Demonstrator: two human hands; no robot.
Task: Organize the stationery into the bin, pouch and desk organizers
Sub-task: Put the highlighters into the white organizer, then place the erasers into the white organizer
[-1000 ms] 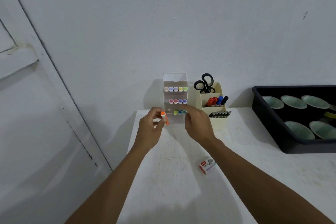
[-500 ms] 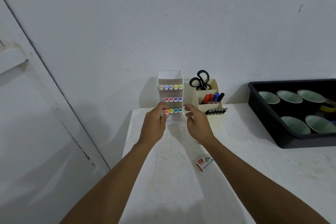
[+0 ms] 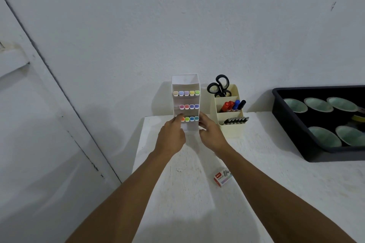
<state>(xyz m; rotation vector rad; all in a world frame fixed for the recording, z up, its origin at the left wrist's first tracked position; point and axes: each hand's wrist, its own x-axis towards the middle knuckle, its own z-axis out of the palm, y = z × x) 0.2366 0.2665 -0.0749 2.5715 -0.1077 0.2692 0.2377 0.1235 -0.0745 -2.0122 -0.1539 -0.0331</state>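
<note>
A person's left hand [image 3: 170,138] touches the orange-capped marker [image 3: 183,119] in the bottom row of a white tiered plastic organizer [image 3: 185,85] on the bench [image 3: 197,203]; whether its fingers pinch or press is unclear. Fingers of the right hand [image 3: 212,136] clasp the organizer's right side.

wall [image 3: 177,16]: plain white, small dark mark upper right | door [image 3: 29,124]: white, left | table [image 3: 197,213]: white, against wall
</note>
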